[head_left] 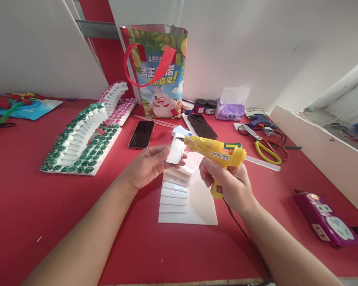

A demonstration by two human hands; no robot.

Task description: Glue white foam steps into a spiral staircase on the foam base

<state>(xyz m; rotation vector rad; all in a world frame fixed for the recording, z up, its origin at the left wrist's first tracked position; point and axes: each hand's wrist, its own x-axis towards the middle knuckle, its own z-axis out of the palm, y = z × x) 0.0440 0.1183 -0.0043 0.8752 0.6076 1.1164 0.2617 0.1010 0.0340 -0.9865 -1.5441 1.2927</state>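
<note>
My left hand [153, 163] pinches a small white rectangular piece [175, 151] between thumb and fingers. My right hand [231, 182] is wrapped round the handle of a yellow glue gun [209, 149], whose nozzle is at the top of the white piece; whether it touches I cannot tell. A clear glue stick [264, 163] sticks out of the gun's rear. Below my hands lies a flat white board [201, 208], with several white strips [174, 196] overlapping like steps along its left side.
On the red table [131, 246] stand white stepped models with green [86, 159] and pink [127, 109] discs. Behind are a colourful bag [164, 95], phones [141, 134] [202, 126], jars [199, 106] and a purple tissue pack [230, 110]. Scissors [264, 145] and a purple power box [325, 216] lie right.
</note>
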